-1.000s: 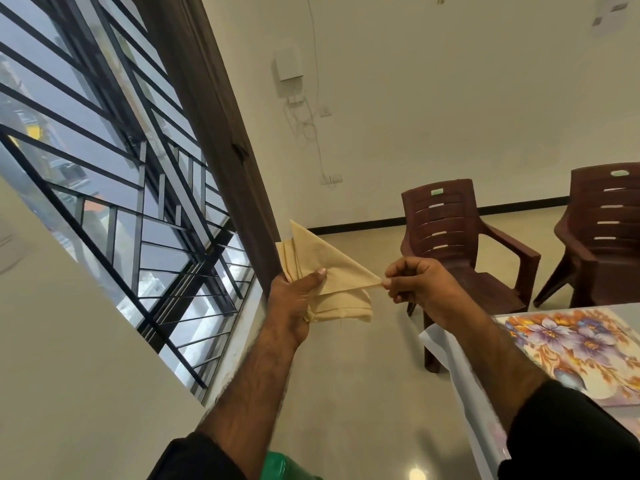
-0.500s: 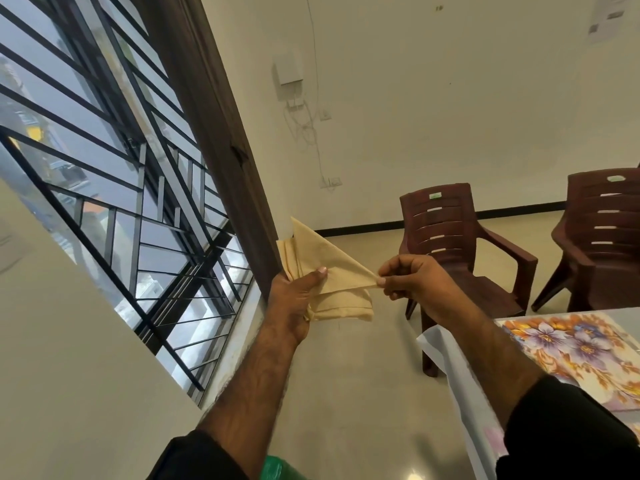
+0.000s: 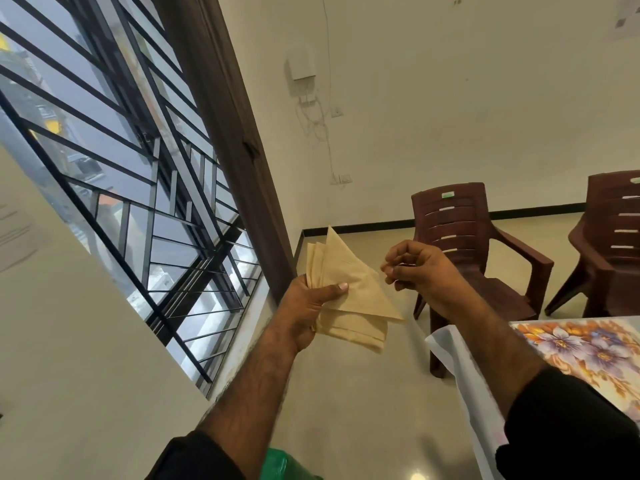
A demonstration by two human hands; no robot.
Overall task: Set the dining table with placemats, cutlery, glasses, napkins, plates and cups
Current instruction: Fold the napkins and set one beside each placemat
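Observation:
My left hand point(image 3: 308, 306) grips a small stack of beige folded cloth napkins point(image 3: 349, 285), thumb pressed on the top triangular one. The top napkin's right corner hangs free, pointing down and to the right. My right hand point(image 3: 419, 268) hovers just right of the napkins with its fingers curled, thumb against fingertips, and nothing visible in them. It does not touch the cloth. A floral placemat point(image 3: 588, 348) lies on the dining table point(image 3: 460, 368) at the lower right, partly hidden by my right sleeve.
Two brown plastic chairs point(image 3: 460, 244) point(image 3: 616, 244) stand beyond the table's far end. A barred window point(image 3: 138, 188) and a dark frame fill the left side. Something green point(image 3: 284, 465) shows at the bottom edge. The tiled floor lies below my hands.
My right hand has let go of the top napkin's corner and drawn back a little; that corner has dropped lower. The left hand still holds the stack in the same spot.

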